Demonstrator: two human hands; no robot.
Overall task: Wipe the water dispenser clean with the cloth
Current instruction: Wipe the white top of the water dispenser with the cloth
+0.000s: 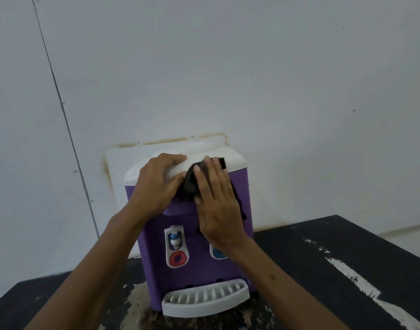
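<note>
A purple plastic water dispenser (194, 267) with a rounded white top (231, 158) stands on a black table (323, 270). It sits close to the back edge of the table, about halfway along it, right by the pale wall (251, 67). The table has scratchy white marks where the black paint is worn.

The left hand (156, 184) rests on the front left part of the white top. Its fingers lie side by side over the rounded edge, and the thumb points toward the other hand.

The right hand (216, 206) is flat, with its fingers straight and close together. It presses a dark crumpled cloth (190, 184) against the upper front of the dispenser, where the white top meets the purple body. Bits of the cloth stick out above the fingertips and beside the hand.

Lower down on the front is a round red tap button (177, 258). A blue tap button (217, 253) peeks out from under the right wrist. A white slotted drip tray (204, 298) sticks out at the bottom, facing the front edge of the table.
</note>
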